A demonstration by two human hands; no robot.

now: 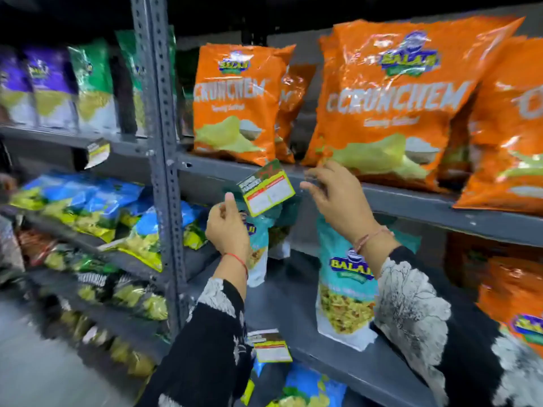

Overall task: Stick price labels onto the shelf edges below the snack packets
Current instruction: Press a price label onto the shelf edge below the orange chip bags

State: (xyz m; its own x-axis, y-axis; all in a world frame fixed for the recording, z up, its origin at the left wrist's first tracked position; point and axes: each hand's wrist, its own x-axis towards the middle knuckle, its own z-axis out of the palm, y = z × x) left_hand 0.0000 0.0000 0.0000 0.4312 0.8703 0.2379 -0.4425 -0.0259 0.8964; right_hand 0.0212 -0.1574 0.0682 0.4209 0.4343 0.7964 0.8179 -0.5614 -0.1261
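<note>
A head-worn view looks down at grey metal shelving, and much of it is smeared by motion blur, worst at the left edge where purple and green packets and the lower rows dissolve into streaks. The print on the price label (269, 189) is too soft to read; only its shape shows, a small flat card with a yellow border, a white panel, a red strip and a dark green top, tilted up to the right. It hangs in the air just in front of the shelf edge (405, 198), below the orange packets (238, 104), not clearly touching the metal. The left hand (227, 227) pinches the label's lower left corner between thumb and fingers. The right hand (333, 195) is raised beside the label's right end with fingers curled near something faintly clear and glossy; whether it grips anything cannot be told. Both wrists carry thin red threads, and the sleeves are black cloth with white branching print, cut off at the bottom of the frame. The orange packets are puffy, crinkled foil, the right-most cropped by the frame. A teal packet (343, 286) stands below, partly hidden by the right forearm. A second label (271, 346) sits on the lower shelf edge, and a third (98, 152) droops from the left rack. A perforated steel upright (160, 118) divides the racks.
</note>
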